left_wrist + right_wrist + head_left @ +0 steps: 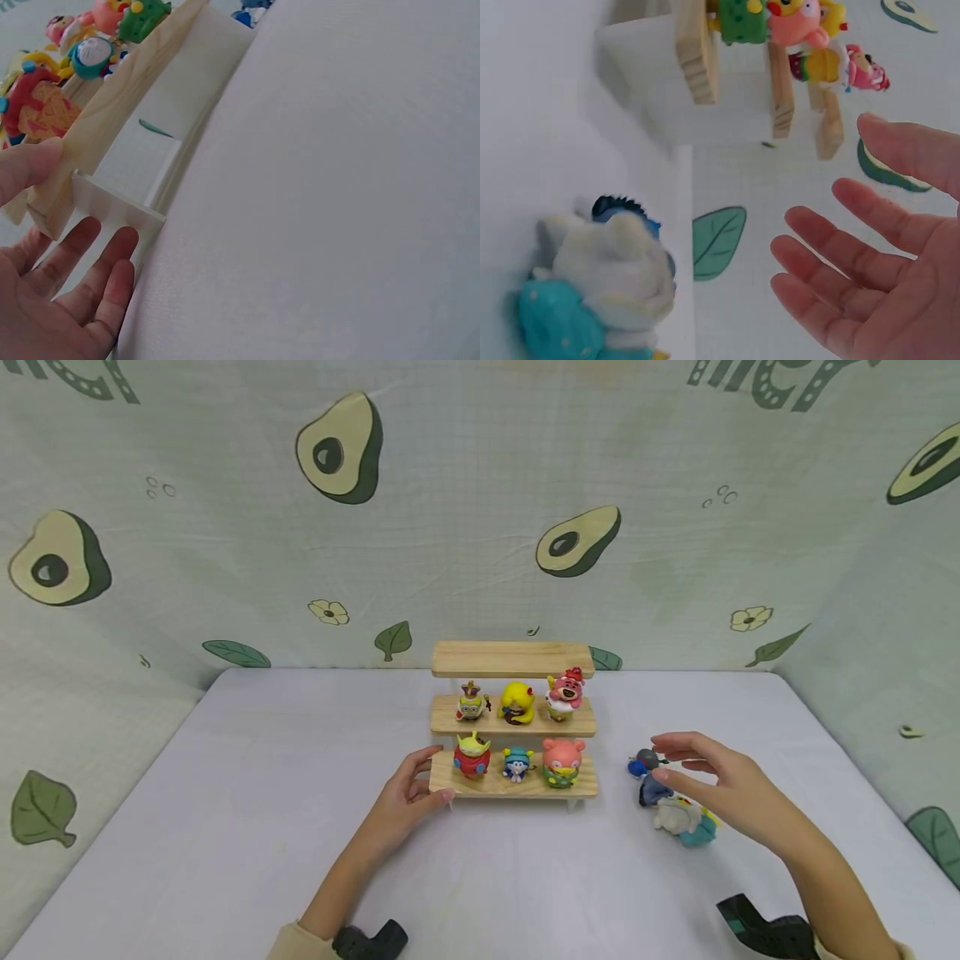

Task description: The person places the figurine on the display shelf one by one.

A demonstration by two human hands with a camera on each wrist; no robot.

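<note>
A three-tier wooden display shelf stands on the white table. My left hand holds the left end of its lowest tier, thumb on the wooden edge, other fingers around the end by the white support. On that tier sit a green three-eyed figure in red, a small blue-hatted figure and a pink figure with round ears. To the right, my right hand hovers with fingers spread, holding nothing. Close by it lie a white-and-turquoise figure and dark blue figures.
The middle tier carries a crowned figure, a yellow-haired figure and a pink bear figure. Behind the table hangs a cloth with avocado prints.
</note>
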